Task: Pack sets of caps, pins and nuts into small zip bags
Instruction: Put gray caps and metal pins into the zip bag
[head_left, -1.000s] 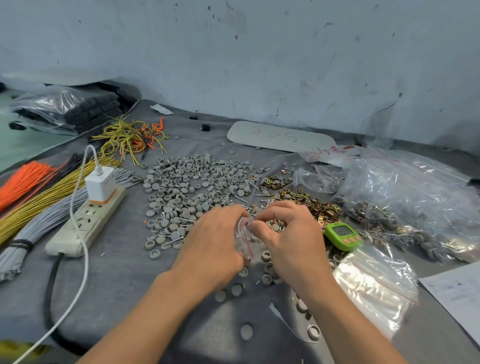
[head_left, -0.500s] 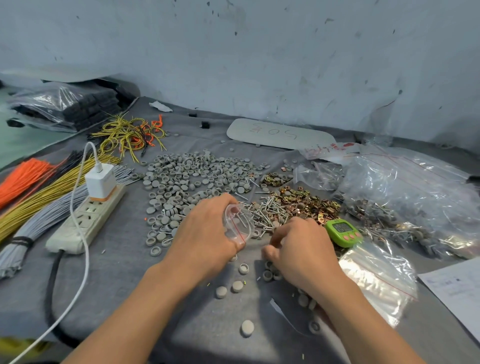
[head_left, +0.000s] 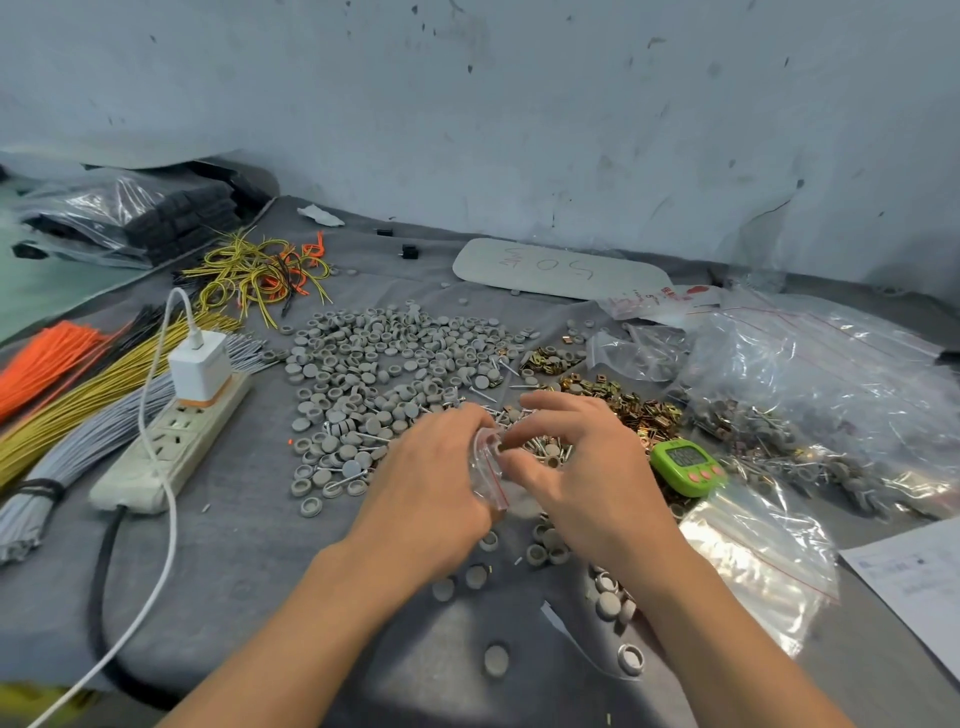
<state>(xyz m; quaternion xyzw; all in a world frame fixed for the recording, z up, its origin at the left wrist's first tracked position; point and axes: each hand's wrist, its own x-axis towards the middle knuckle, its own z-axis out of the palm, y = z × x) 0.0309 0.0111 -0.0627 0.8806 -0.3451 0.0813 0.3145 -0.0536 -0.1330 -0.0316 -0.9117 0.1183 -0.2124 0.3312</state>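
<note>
Left hand (head_left: 421, 499): grips small zip bag (head_left: 488, 467), near centre. Right hand (head_left: 582, 483): thumb and forefinger pinch the bag's mouth, hands together. Around: pins (head_left: 545, 447) just beyond, grey caps (head_left: 384, 364) far left, brass nuts (head_left: 623, 405) far right, green timer (head_left: 685, 465) right.

The small zip bag (head_left: 488, 470) sits between my left hand (head_left: 431, 493) and right hand (head_left: 587, 478), mid-bench. Caps (head_left: 395, 364) spread behind, nuts (head_left: 618, 402) to their right; power strip (head_left: 171, 441) toward the left edge, big bags (head_left: 831, 384) toward the right.

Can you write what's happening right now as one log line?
step: filling | left hand: holds small clear red-striped zip bag | right hand: fingers at bag mouth | grey round caps: piled behind
</note>
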